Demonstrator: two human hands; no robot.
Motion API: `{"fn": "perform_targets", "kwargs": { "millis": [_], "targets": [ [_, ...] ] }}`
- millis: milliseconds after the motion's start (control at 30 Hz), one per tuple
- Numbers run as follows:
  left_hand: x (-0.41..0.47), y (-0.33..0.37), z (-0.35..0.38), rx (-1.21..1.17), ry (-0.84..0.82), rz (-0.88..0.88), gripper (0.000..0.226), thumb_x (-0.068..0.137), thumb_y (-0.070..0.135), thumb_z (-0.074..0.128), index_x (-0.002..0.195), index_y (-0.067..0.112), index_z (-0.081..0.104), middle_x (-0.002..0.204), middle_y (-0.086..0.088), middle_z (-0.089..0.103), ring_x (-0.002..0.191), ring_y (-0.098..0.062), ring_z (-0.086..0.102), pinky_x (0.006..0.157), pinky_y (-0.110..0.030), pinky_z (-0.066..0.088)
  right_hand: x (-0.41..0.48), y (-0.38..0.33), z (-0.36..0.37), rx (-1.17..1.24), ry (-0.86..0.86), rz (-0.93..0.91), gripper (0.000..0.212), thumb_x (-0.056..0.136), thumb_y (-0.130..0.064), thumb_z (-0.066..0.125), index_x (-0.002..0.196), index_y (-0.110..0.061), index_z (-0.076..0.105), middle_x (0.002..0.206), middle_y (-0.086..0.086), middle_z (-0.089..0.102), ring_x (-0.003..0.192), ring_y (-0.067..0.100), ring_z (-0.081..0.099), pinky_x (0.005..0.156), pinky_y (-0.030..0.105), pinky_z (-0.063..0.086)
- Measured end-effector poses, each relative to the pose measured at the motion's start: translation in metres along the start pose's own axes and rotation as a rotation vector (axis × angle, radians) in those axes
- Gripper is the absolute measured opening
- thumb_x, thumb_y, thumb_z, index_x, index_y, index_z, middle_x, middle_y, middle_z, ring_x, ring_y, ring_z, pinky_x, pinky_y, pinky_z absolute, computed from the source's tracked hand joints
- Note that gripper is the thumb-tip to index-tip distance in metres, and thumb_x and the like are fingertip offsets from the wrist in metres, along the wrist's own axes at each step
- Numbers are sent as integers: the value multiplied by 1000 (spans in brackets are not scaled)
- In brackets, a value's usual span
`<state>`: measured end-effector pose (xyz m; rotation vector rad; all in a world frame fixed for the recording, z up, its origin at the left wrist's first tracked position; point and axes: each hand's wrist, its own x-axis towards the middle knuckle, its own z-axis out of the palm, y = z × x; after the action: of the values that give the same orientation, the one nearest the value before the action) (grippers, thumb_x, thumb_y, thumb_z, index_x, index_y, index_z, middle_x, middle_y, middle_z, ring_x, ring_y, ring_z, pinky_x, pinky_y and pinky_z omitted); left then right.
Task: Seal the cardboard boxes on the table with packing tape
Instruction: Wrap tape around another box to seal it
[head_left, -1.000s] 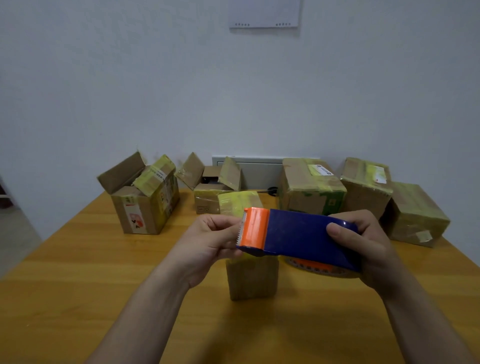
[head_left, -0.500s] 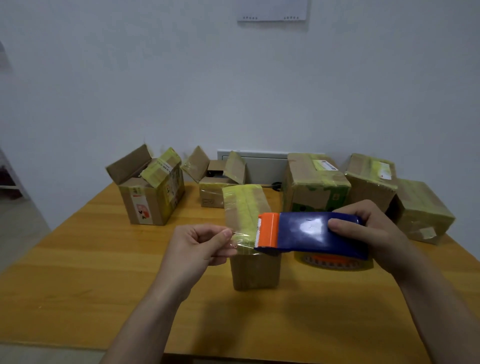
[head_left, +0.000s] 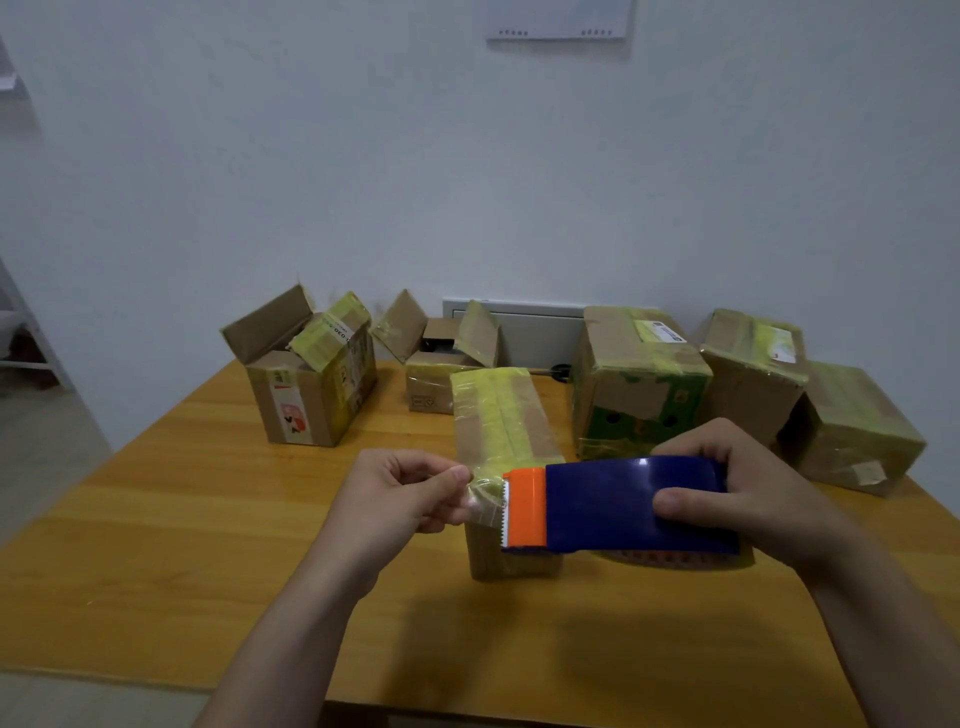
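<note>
— What are the hands holding?
— My right hand (head_left: 748, 499) grips the blue tape dispenser (head_left: 623, 506); my left hand (head_left: 402, 493) pinches the clear tape end (head_left: 484, 503) at its orange blade, over the closed narrow box (head_left: 498, 415) on the table (head_left: 208, 519).
— And the open boxes?
— Larger open box (head_left: 306, 405): contents hidden. Smaller open box (head_left: 431, 384) — something dark inside.

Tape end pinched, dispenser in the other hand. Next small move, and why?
Probably draw the hands apart to pull out more tape. The left hand pinches only a short clear tab of tape at the toothed orange edge of the dispenser, which the right hand grips. That looks too short to span the narrow box just beyond the hands.
</note>
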<state>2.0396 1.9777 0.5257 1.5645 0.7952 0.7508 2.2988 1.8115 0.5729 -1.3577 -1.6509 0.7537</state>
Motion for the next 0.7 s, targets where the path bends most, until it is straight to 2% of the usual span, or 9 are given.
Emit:
{"fn": "perform_targets", "kwargs": {
  "millis": [67, 200, 333, 433, 467, 600, 700],
  "targets": [
    [3, 2, -3, -3, -28, -14, 9, 91, 21, 76, 87, 17, 83, 82, -11, 78, 71, -18, 74, 60, -21, 56, -2, 3, 0, 35, -2, 30, 40, 85, -63, 68, 88, -24, 76, 79, 7, 74, 68, 19, 69, 64, 27, 54],
    [9, 1, -4, -1, -18, -25, 9, 88, 23, 78, 86, 17, 84, 81, -12, 77, 69, -17, 71, 59, -22, 54, -7, 7, 0, 100, -42, 100, 42, 87, -68, 63, 81, -28, 74, 74, 0, 70, 65, 14, 65, 66, 25, 50],
    [11, 2, -4, -30, -31, -27, 23, 76, 37, 79, 88, 17, 84, 83, -13, 78, 69, -17, 73, 58, -22, 55, -8, 7, -2, 163, -68, 190, 56, 88, -66, 63, 92, -10, 72, 81, 8, 69, 73, 20, 66, 72, 26, 51],
    [14, 1, -4, -33, -33, -34, 20, 79, 34, 80, 87, 16, 84, 82, -14, 78, 67, -16, 71, 57, -21, 54, -9, 6, -1, 245, -108, 236, 39, 88, -51, 59, 100, -17, 75, 90, 3, 73, 82, 16, 70, 76, 25, 53],
    [15, 1, -4, -31, -29, -34, 16, 82, 31, 80, 88, 16, 84, 82, -14, 78, 67, -15, 71, 57, -21, 54, -9, 5, 0, 272, -132, 249, 39, 87, -51, 60, 104, -19, 75, 93, 2, 74, 85, 16, 71, 77, 24, 54],
    [18, 1, -9, -25, -8, -30, 10, 89, 24, 78, 87, 16, 84, 80, -12, 77, 66, -14, 70, 57, -22, 53, -9, 1, 3, 284, -180, 287, 63, 72, -75, 74, 116, -30, 72, 108, 2, 74, 96, 15, 71, 80, 20, 56],
    [14, 2, -12, -17, -31, -38, 16, 83, 33, 79, 88, 18, 84, 80, -11, 78, 68, -18, 73, 57, -23, 55, -12, -4, 1, 252, -139, 249, 50, 76, -67, 72, 114, -35, 72, 110, 2, 72, 95, 18, 71, 78, 18, 56]
  ]
}}
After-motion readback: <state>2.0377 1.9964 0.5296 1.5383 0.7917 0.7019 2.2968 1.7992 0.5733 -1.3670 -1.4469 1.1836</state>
